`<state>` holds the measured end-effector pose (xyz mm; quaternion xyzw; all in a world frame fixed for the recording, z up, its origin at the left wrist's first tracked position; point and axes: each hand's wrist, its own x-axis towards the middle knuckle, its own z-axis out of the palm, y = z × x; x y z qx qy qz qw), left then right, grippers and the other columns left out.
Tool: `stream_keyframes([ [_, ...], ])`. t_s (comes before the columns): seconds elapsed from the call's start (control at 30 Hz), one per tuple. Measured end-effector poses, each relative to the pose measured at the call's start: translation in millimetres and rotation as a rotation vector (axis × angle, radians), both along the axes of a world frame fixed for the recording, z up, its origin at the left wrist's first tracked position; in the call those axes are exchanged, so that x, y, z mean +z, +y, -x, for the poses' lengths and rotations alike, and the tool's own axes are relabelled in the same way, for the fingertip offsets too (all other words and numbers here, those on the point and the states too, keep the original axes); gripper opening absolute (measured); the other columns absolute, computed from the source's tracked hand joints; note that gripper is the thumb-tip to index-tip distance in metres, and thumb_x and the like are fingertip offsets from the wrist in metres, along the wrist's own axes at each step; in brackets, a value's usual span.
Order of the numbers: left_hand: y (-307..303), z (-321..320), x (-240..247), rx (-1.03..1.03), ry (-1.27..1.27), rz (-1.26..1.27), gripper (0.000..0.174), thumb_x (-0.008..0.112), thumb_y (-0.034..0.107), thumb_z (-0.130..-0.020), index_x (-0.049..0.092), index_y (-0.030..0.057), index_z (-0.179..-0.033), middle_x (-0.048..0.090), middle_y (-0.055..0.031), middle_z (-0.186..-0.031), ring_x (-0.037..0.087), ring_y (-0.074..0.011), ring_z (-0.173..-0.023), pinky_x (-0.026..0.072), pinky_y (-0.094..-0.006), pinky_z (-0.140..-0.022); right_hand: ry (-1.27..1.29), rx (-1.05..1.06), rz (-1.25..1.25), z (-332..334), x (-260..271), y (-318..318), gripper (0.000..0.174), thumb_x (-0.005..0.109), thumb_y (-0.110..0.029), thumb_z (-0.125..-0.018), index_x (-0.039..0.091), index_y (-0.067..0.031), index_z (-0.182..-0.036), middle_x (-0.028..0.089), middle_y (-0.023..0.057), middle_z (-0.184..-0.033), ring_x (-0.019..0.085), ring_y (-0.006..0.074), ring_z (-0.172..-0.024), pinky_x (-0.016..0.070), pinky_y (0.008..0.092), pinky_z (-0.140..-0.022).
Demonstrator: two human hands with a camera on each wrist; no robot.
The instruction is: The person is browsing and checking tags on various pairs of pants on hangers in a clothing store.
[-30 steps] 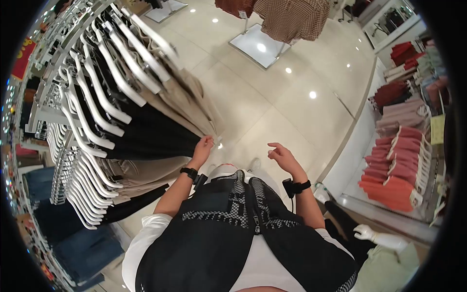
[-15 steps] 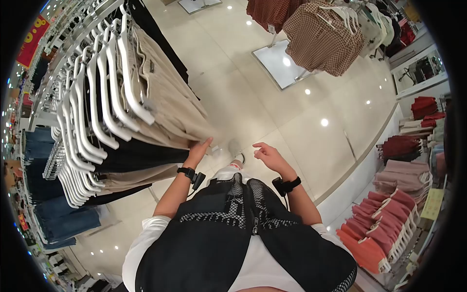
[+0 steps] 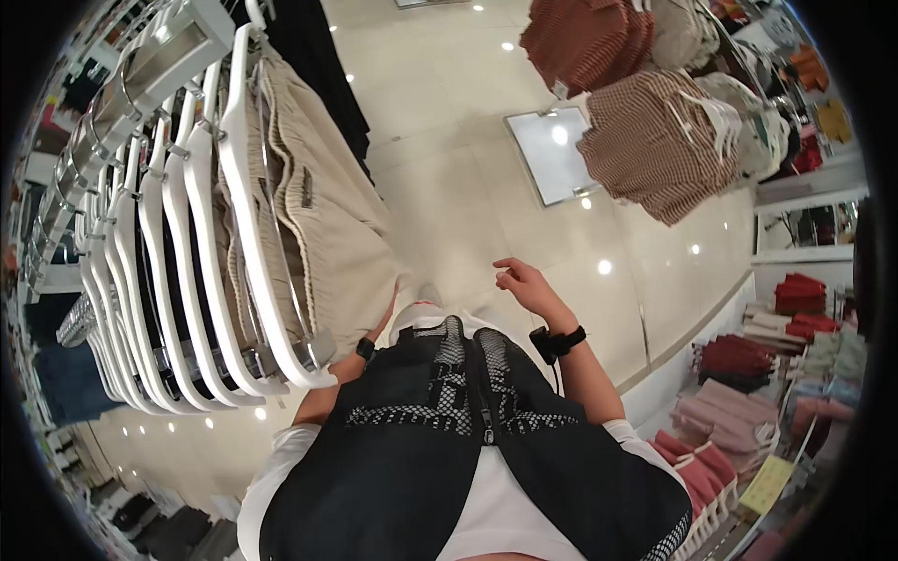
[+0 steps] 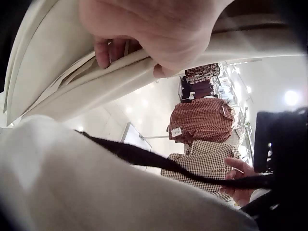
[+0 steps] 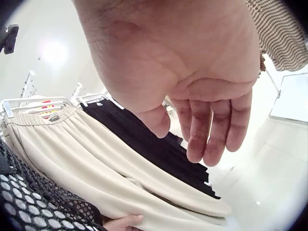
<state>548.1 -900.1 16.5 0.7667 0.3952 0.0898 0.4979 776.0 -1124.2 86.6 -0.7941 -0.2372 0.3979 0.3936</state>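
Beige elastic-waist trousers (image 3: 332, 215) hang from a white hanger (image 3: 245, 187) at the near end of a rail on the left. My left hand (image 4: 154, 29) grips their edge low down, fingers curled over the cloth with the thumb on the other side. From above, the trousers hide most of that hand; its thumb lies on the beige cloth in the right wrist view. My right hand (image 3: 528, 285) is held in the air in front of my body, holding nothing. Its fingers (image 5: 221, 125) hang relaxed, apart from the trousers.
Several more white hangers with trousers crowd the metal rail (image 3: 173, 47). Black trousers (image 3: 323, 75) hang beyond the beige pair. Checked shirts (image 3: 659, 140) hang on a stand with a flat base (image 3: 547, 154) ahead right. Pink garments (image 3: 725, 421) line shelving on the right.
The view has turned and come closer to the rail, so the beige trousers look larger and cover more of my left hand. My left hand has come onto their cloth. The right hand stays raised, empty.
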Motion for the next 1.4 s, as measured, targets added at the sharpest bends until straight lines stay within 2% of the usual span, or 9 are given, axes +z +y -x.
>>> stream_keyframes([
  [0.2,-7,176,-30,0.075,0.079,0.097,0.062,0.058,0.048,-0.091,0.052,0.0021,-0.131,0.05,-0.0169,-0.137,0.043,-0.0323,-0.129,0.03,-0.0386,-0.109,0.047,0.246,-0.019,-49,-5,81,0.033,0.056,-0.023,-0.093,0.058,-0.0022,-0.118,0.064,0.0066,-0.083,0.059,0.0142,-0.077,0.0482,0.03,-0.073],
  [0.47,-81,118,-54,0.252,0.159,0.249,0.058,0.059,0.047,-0.091,0.053,0.0044,-0.13,0.051,-0.0166,-0.136,0.043,-0.0322,-0.129,0.0302,-0.0387,-0.109,0.149,0.566,-0.214,-118,-16,226,0.031,0.057,-0.017,-0.09,0.058,-0.001,-0.116,0.065,0.0071,-0.086,0.062,0.0149,-0.079,0.0495,0.0288,-0.073],
  [0.5,-46,14,-59,0.286,0.163,0.267,0.058,0.059,0.047,-0.091,0.054,0.0046,-0.13,0.051,-0.0166,-0.135,0.043,-0.0322,-0.129,0.0303,-0.0387,-0.109,0.125,0.618,-0.221,-125,-18,245,0.032,0.058,-0.017,-0.089,0.057,-0.0013,-0.117,0.065,0.0075,-0.088,0.063,0.0158,-0.08,0.0499,0.0293,-0.073],
  [0.57,-58,0,-66,0.351,0.174,0.305,0.057,0.059,0.047,-0.091,0.054,0.0052,-0.13,0.052,-0.0165,-0.135,0.043,-0.0322,-0.129,0.0303,-0.0388,-0.109,0.082,0.714,-0.238,-135,-23,278,0.035,0.059,-0.016,-0.088,0.056,-0.0018,-0.12,0.065,0.0083,-0.091,0.064,0.0175,-0.082,0.0507,0.0302,-0.075],
  [0.7,-113,-15,-137,0.562,0.115,0.12,0.046,0.065,0.037,-0.088,0.06,0.0058,-0.121,0.058,-0.0168,-0.126,0.051,-0.0328,-0.119,0.0387,-0.0397,-0.101,0.032,0.877,-0.228,-146,-39,337,0.05,0.062,-0.015,-0.087,0.046,-0.0023,-0.133,0.061,0.0112,-0.113,0.064,0.018,-0.091,0.0504,0.0302,-0.081],
  [0.87,-157,-49,-141,0.771,0.203,0.319,0.039,0.068,0.023,-0.083,0.062,0.0006,-0.115,0.065,-0.0184,-0.114,0.059,-0.0335,-0.109,0.0446,-0.0391,-0.093,0.245,0.97,-0.286,-131,-74,404,0.071,0.064,-0.009,-0.083,0.03,-0.0018,-0.144,0.054,0.0155,-0.131,0.06,0.0243,-0.109,0.0471,0.0336,-0.092],
  [0.97,-168,-86,-103,1.105,-0.028,0.384,0.035,0.067,0.017,-0.085,0.063,-0.0014,-0.114,0.066,-0.0165,-0.111,0.059,-0.0282,-0.108,0.0447,-0.0361,-0.093,0.423,1.066,-0.243,-118,-81,424,0.065,0.065,-0.005,-0.079,0.039,0.0016,-0.138,0.05,0.019,-0.134,0.052,0.0266,-0.12,0.0424,0.0347,-0.098],
  [1.2,-199,-124,-84,1.38,-0.111,0.49,0.044,0.057,0.033,-0.092,0.062,-0.0065,-0.113,0.067,-0.02,-0.11,0.062,-0.0281,-0.104,0.0449,-0.0361,-0.092,0.169,1.122,-0.33,-118,-166,431,0.034,0.069,-0.012,-0.078,0.058,0.0032,-0.106,0.063,0.0113,-0.087,0.06,0.0224,-0.077,0.0482,0.0344,-0.072],
  [1.4,-224,-134,-68,1.392,-0.282,0.544,0.05,0.064,0.035,-0.089,0.06,-0.004,-0.12,0.066,-0.0161,-0.114,0.06,-0.0235,-0.106,0.0446,-0.0344,-0.094,0.214,1.23,-0.1,-146,-136,366,0.034,0.073,-0.01,-0.075,0.06,0.0037,-0.103,0.062,0.005,-0.087,0.056,0.0133,-0.074,0.0448,0.0272,-0.065],
])
